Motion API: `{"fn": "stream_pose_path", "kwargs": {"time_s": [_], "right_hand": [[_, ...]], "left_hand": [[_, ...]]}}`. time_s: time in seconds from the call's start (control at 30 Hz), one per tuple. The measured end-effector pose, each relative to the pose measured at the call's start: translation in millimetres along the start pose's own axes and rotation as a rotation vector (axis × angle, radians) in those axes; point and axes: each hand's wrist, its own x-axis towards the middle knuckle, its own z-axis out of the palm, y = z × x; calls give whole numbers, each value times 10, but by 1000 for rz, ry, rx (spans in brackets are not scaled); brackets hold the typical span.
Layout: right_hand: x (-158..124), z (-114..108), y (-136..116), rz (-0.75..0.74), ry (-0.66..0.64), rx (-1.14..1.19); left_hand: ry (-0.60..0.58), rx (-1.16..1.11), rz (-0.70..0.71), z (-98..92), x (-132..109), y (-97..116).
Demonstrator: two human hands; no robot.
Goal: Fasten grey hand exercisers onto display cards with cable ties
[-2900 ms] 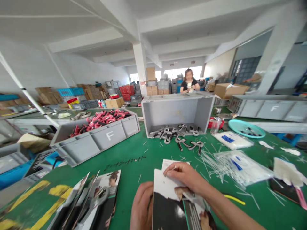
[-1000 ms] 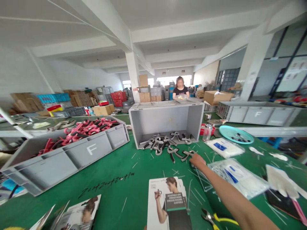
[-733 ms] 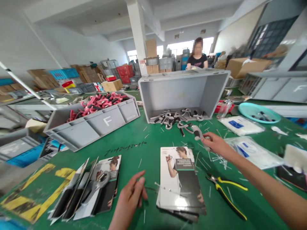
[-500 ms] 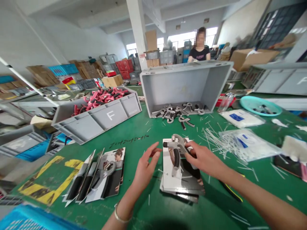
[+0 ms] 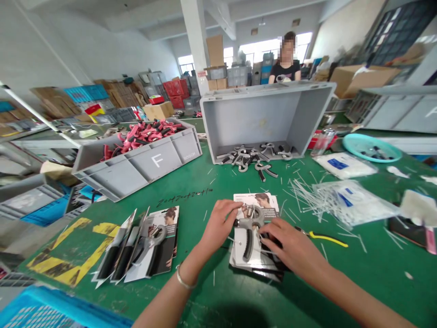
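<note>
Head view over a green worktop (image 5: 201, 191), from left to right: fanned printed cards (image 5: 150, 248) lying flat, with a grey crate (image 5: 136, 171) marked F behind them, full of red-and-black grip handles (image 5: 143, 134). At centre, left hand (image 5: 221, 223), bracelet at the wrist, fingers curled over the top of a grey hand grip strengthener (image 5: 248, 232); right hand (image 5: 293, 248) clamped on its right side, both hands close together. Grip strengthener resting on a printed card (image 5: 269, 200). Beyond, a grey crate (image 5: 262, 118) on its side above a heap of grey grip frames (image 5: 254, 157). Farther right, yellow-handled pliers (image 5: 326, 238), loose cable ties (image 5: 307, 200), a clear plastic bag (image 5: 355, 202) and a teal dish (image 5: 372, 148).
</note>
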Motion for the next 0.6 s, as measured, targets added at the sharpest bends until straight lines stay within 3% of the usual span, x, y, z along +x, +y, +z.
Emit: {"fn": "stream_pose_path", "kwargs": {"time_s": [0.1, 0.17, 0.3, 0.43, 0.6], "right_hand": [[137, 71, 13, 41, 32, 86], [196, 107, 43, 69, 68, 167], [246, 142, 106, 61, 188, 313], [289, 158, 128, 62, 301, 440], [267, 183, 133, 83, 267, 382]], "left_hand": [[-170, -23, 56, 111, 283, 61], [-229, -105, 52, 176, 349, 81], [-129, -211, -25, 262, 259, 81], [-91, -117, 4, 291, 176, 80], [-98, -182, 52, 301, 181, 65]]}}
